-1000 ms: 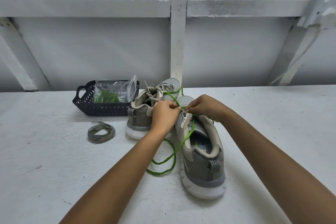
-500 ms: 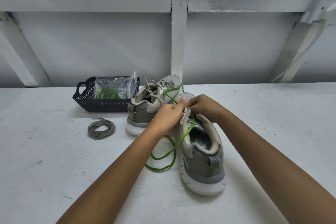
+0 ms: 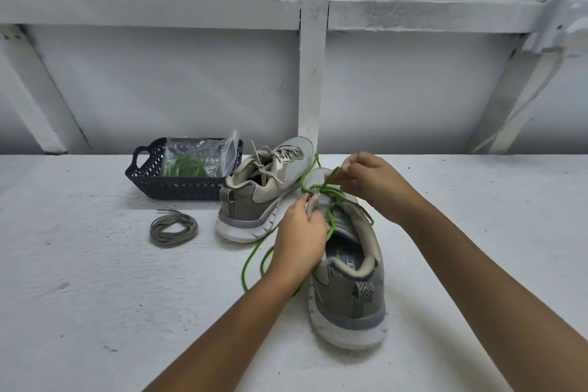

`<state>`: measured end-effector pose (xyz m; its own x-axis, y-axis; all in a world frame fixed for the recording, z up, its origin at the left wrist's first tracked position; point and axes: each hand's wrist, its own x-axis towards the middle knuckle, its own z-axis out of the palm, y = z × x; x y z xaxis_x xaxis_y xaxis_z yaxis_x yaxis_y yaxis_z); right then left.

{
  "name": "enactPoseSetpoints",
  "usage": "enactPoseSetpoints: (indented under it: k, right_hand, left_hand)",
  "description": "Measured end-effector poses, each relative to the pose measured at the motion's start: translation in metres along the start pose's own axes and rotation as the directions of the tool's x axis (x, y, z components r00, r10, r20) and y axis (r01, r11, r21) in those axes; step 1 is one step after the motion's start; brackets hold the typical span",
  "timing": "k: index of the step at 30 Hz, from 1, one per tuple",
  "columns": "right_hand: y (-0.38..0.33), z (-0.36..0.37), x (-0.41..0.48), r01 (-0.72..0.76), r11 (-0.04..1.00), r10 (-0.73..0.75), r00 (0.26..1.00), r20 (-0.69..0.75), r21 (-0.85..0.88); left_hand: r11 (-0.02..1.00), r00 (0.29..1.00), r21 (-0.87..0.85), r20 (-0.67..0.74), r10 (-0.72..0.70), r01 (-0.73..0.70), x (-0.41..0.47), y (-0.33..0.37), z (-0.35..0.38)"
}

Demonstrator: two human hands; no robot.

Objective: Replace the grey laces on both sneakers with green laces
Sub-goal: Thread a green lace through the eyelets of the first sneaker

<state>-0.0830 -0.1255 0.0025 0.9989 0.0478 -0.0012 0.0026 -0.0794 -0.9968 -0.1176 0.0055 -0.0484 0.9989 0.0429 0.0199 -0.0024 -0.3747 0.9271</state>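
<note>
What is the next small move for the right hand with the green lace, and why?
Probably the right hand should draw more of the green lace up through the near sneaker, while the left hand grips its upper. The right hand pinches the lace above the shoe, and a long slack loop lies on the table beside it.

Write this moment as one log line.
near grey mesh sneaker: being laced | right hand: pinches bright green cord lace | left hand: grips sneaker | far sneaker: grey-laced

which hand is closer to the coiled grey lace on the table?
Left. The left hand grips the near sneaker, right of the coiled grey lace; the right hand pinches the green lace farther right.
</note>
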Motion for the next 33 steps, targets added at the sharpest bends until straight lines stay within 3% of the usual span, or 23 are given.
enactPoseSetpoints:
  k: [2,6,11,13,15,18,20,23,26,30,33]
  right_hand:
    - [-0.009,-0.003,-0.006,0.036,0.996,-0.038,0.999,0.023,0.080]
    - [-0.029,-0.015,-0.024,0.048,0.998,-0.052,0.995,0.081,0.048]
    - [-0.045,-0.034,-0.048,-0.027,0.968,0.115,0.932,0.344,-0.250]
    - [-0.049,-0.038,-0.051,-0.036,0.914,0.203,0.902,0.380,-0.404]
    - [-0.048,-0.036,-0.047,-0.004,0.829,0.212,0.927,0.308,-0.560]
    - [-0.037,-0.027,-0.028,0.117,0.648,0.015,0.986,0.167,-0.752]
    - [-0.023,-0.029,-0.010,0.038,0.637,-0.010,0.999,0.041,-0.770]
    - [0.002,-0.039,0.013,-0.241,0.626,0.205,0.968,-0.141,-0.742]
    - [0.029,-0.037,0.015,-0.407,0.671,0.399,0.903,-0.160,-0.620]
    - [0.046,-0.039,0.017,-0.414,0.816,0.382,0.910,-0.162,-0.404]
    - [0.051,-0.039,0.018,-0.441,0.897,0.434,0.884,-0.173,-0.005]
  left_hand:
    - [1.000,1.000,0.001,-0.027,-0.003,0.003,0.000,-0.001,0.000]
    - [1.000,0.999,0.009,-0.045,-0.004,0.005,0.000,0.000,0.001]
    - [1.000,0.997,-0.001,-0.074,-0.013,0.013,-0.001,-0.003,-0.002]
    - [1.000,0.997,-0.011,-0.072,-0.009,0.008,-0.002,-0.003,-0.003]
    - [1.000,0.997,-0.021,-0.073,-0.004,0.002,-0.004,-0.003,-0.003]
    - [0.999,0.998,-0.036,-0.068,0.008,-0.011,-0.005,-0.003,-0.002]
    - [0.999,0.998,-0.041,-0.060,0.013,-0.015,-0.004,-0.005,-0.003]
    - [0.999,0.999,-0.044,-0.048,0.019,-0.021,-0.003,-0.006,-0.003]
    - [0.999,0.998,-0.039,-0.048,0.026,-0.028,-0.003,-0.007,-0.003]
    - [0.999,0.999,-0.042,-0.024,0.032,-0.033,-0.003,-0.005,-0.004]
    - [0.999,1.000,-0.041,-0.018,0.025,-0.026,-0.004,-0.005,-0.005]
